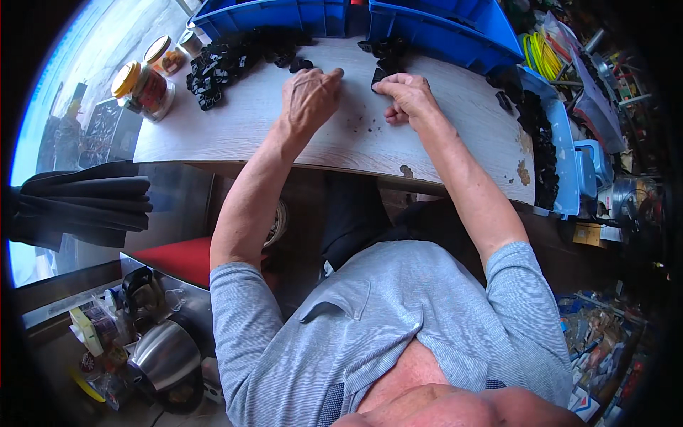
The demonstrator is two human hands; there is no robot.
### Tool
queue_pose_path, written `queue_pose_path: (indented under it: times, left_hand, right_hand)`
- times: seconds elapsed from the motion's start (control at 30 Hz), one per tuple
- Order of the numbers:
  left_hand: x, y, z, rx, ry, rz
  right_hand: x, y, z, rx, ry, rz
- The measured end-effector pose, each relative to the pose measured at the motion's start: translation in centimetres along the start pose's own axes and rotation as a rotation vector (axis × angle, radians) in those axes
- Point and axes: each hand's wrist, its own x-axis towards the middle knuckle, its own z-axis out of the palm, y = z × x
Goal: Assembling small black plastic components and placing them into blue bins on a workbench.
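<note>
Over the pale wooden tabletop (249,135), my left hand (311,96) is closed, its fingers curled and pointing away from me. Whatever its fingertips may hold is hidden. Just beyond it lies a small black piece (300,65) at the edge of a long pile of black plastic parts (220,64). To the right, my right hand (409,97) pinches a small black plastic part (379,75) between thumb and forefinger. Beyond that hand sits a smaller heap of black parts (386,48). Dark crumbs (366,128) are scattered on the table between and below my hands.
Two blue bins (277,20) (445,35) stand along the far edge. A light blue tray (562,142) of black parts is at the right edge. Jars, one with a yellow lid (146,89), stand at the left. A steel kettle (165,352) is low on the left.
</note>
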Motion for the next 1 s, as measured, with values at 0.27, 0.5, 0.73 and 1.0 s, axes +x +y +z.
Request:
queue_pose_path:
  times: [0.27, 0.5, 0.73, 1.0]
  left_hand:
    - [0.7, 0.7, 0.0, -0.002, -0.153, 0.071]
    - [0.5, 1.6, -0.1, -0.127, -0.135, 0.04]
    - [-0.3, 1.2, -1.0, -0.148, -0.235, 0.034]
    - [-2.7, 2.4, 1.7, -0.713, 0.245, -0.117]
  right_hand:
    - [-1.0, 0.8, -0.9, 0.042, -0.102, -0.049]
    - [-1.4, 1.7, -1.2, 0.078, -0.127, -0.116]
    - [-2.0, 1.9, -1.2, 0.052, -0.154, -0.118]
    - [-2.3, 2.9, -1.6, 0.174, -0.215, -0.19]
